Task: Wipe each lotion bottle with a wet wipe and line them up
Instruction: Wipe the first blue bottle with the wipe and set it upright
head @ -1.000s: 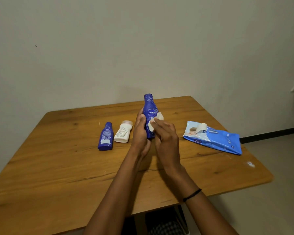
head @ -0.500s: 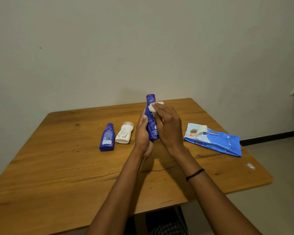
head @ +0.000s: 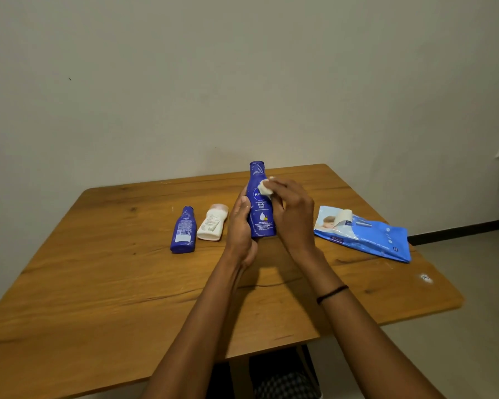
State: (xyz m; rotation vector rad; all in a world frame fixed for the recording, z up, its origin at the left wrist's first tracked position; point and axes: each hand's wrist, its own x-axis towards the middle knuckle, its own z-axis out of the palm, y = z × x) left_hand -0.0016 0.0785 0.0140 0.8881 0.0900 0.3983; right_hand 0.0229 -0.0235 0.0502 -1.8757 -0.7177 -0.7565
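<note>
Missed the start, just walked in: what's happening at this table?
A person is wiping lotion bottles at a wooden table. Their left hand grips the tall blue bottle upright; the right hand presses a wet wipe against its upper part. A smaller blue bottle and a white bottle lie side by side to its left, and the wipes pack lies to the right.

The broad brown wooden worktop (head: 98,283) shows dark grain lines and knots under a smooth, low-sheen finish. The tall dark-blue plastic lotion bottle (head: 261,214) looks smooth and faintly glossy. Against it, the small folded white wet wipe (head: 265,188) looks soft, matt and cloth-like. Left of that bottle, the small dark-blue plastic bottle (head: 183,230) and the white plastic bottle (head: 212,224) look smooth. To its right, the light-blue plastic-film wipe pack (head: 366,234) is crinkled and shiny.
</note>
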